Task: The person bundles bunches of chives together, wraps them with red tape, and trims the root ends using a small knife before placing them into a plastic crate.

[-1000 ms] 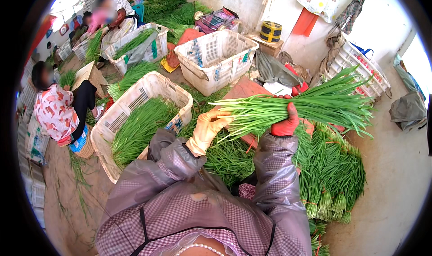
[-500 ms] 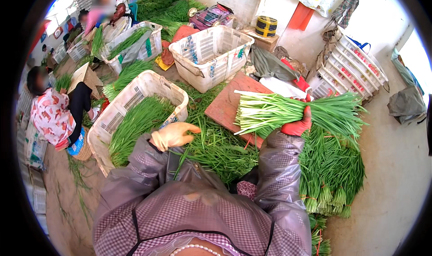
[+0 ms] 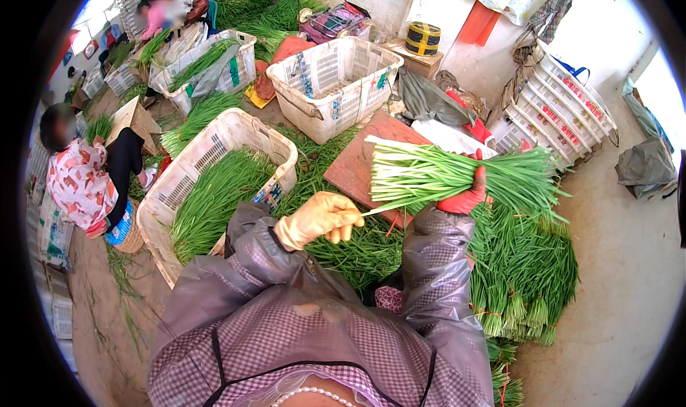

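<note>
My right hand (image 3: 464,192), in a red glove, grips a thick bunch of garlic chives (image 3: 429,176) around its middle. The pale stem ends point left and the dark green leaves fan out to the right. My left hand (image 3: 325,221), in a pale orange rubber glove, is closed in a pinch at a single stem tip sticking out from the lower left of the bunch. Below the bunch is a reddish board (image 3: 357,165). Loose green leaves (image 3: 357,260) are heaped under my hands.
Tied chive bundles (image 3: 529,278) are stacked at my right. A white crate (image 3: 289,150) of chives stands at my left, another white crate (image 3: 336,114) farther ahead. Stacked crates (image 3: 557,107) lean by the wall. A seated person (image 3: 82,178) works at the far left.
My left hand has moved right and up to the stem ends, its fingers now pinched together. The bunch in my right hand has shifted slightly left.
</note>
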The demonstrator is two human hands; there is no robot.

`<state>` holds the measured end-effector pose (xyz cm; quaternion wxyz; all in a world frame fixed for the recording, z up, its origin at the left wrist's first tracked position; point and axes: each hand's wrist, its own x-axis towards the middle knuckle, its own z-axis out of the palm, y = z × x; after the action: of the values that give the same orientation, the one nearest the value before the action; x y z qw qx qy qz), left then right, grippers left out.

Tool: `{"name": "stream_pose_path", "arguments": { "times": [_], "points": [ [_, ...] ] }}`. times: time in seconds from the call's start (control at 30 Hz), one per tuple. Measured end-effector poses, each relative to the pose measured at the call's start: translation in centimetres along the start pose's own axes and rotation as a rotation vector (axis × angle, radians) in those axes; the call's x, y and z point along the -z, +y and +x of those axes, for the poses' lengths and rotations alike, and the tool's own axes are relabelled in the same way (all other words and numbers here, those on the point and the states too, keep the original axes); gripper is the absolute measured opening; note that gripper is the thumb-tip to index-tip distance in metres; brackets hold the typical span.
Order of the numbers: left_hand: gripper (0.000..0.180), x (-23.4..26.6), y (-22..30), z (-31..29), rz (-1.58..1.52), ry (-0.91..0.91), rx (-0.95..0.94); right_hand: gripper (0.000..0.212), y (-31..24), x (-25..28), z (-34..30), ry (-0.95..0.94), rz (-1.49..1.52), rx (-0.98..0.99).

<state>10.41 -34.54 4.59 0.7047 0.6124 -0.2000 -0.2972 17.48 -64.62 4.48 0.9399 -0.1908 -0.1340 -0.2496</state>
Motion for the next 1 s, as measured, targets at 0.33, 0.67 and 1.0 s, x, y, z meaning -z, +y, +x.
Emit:
{"name": "stream_pose_path", "arguments": {
  "times": [0.33,0.67,1.0],
  "points": [
    [0.032,13.8,-0.9,-7.2,0.871,-0.066,0.455,0.048,-8.5,5.1,3.5,0.013,-0.088,0.126],
    [0.052,-0.5,0.7,6.5,0.055,-0.027,-0.163,0.057,-2.8,2.6,1.2,-0.144,0.11,-0.054],
    [0.021,-1.1,-0.3,5.1,0.508,0.076,-0.039,0.07,-1.1,1.0,-0.9,-0.335,0.307,-0.17]
  ]
}}
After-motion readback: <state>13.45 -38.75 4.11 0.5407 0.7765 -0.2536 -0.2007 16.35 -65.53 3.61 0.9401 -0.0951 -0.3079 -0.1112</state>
